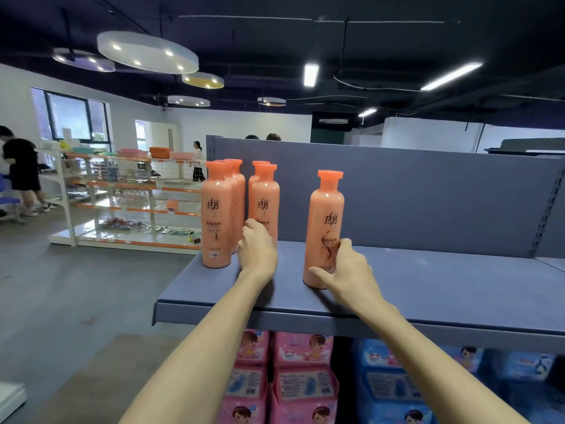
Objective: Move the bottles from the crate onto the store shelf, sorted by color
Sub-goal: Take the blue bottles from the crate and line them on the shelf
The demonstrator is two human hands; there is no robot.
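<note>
Several orange bottles with orange caps stand upright on the blue-grey store shelf. A row of three lines the shelf's left end. Beside it stand two more; my left hand grips the lower part of the front one. Further right a single orange bottle stands apart near the front edge, and my right hand grips its lower body, thumb across the front. The crate is out of view.
The shelf's right half and its grey back panel are bare. Pink and blue packs fill the shelf below. White-and-orange racks stand across the floor to the left, with people near them.
</note>
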